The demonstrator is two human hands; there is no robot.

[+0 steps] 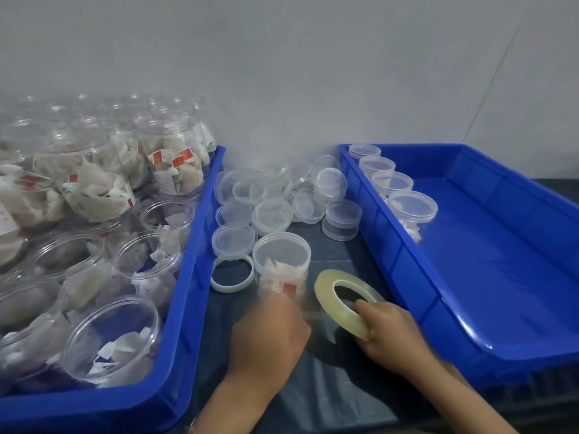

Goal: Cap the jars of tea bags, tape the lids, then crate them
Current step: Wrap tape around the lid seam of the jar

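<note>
A capped clear jar of tea bags (281,264) stands on the dark table between two blue crates. My right hand (391,335) grips a roll of clear tape (340,300), thumb through its hole, just right of the jar. My left hand (269,336) sits in front of the jar, fingers curled towards the tape's free end; the blur hides what they pinch. The left crate (181,308) holds several open jars of tea bags (112,339). The right crate (470,277) holds several capped jars (412,208) in a row along its left wall.
A pile of loose clear lids (272,195) lies on the table between the crates, with a short stack (343,219) at its right. An empty tape ring (232,274) lies left of the jar. A grey wall rises behind.
</note>
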